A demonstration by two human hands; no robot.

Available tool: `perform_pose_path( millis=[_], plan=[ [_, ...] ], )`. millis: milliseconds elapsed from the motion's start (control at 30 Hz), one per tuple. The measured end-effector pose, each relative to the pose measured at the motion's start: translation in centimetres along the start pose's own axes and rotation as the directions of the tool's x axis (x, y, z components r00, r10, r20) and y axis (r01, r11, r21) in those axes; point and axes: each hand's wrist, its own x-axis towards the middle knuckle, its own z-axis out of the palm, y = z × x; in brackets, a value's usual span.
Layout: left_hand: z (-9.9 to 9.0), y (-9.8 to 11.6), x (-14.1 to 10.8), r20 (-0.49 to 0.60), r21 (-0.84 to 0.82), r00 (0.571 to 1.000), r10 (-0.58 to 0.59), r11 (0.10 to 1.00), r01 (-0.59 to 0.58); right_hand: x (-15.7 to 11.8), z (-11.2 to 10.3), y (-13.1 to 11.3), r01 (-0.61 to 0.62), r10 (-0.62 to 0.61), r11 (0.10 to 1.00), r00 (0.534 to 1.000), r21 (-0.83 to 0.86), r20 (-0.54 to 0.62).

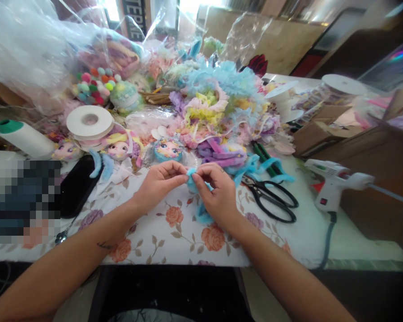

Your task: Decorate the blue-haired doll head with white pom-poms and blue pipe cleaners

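Between my two hands is a fuzzy light-blue strip, like plush pipe cleaner, its lower end hanging over the flowered cloth. My left hand pinches its top between thumb and fingertips. From the other side, my right hand also grips it, with fingers curled and partly hiding it. Just beyond my fingers sits a doll head with grey-blue hair. Black-handled scissors lie right of my right hand, near more of the blue fuzzy strip.
A white glue gun stands at the right beside a cardboard box. At the left are a ribbon spool, a thread cone and a dark phone. Ruffled pastel trims and a plastic bag are heaped behind.
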Motion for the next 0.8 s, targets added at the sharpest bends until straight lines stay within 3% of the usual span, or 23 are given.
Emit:
perform_pose_path(
  millis=[200, 533, 800],
  plan=[
    [-0.16, -0.34, 0.10, 0.012, -0.034, 1.000, -0.009, 0.999, 0.009, 0.05, -0.07, 0.07, -0.017, 0.017, 1.000, 1.000, 0.009, 0.017],
    [0.28, -0.05, -0.06, 0.018, -0.008, 1.000, -0.004, 1.000, 0.004, -0.22, 0.20, 0.29, 0.087, -0.087, 0.995, 0.996, -0.053, 0.007],
    [0.03, -0.24, 0.01, 0.015, 0.017, 1.000, 0.010, 1.000, -0.011, -0.02, 0.02, -0.05, -0.043, 0.042, 0.999, 0.999, -0.008, -0.011]
  ],
)
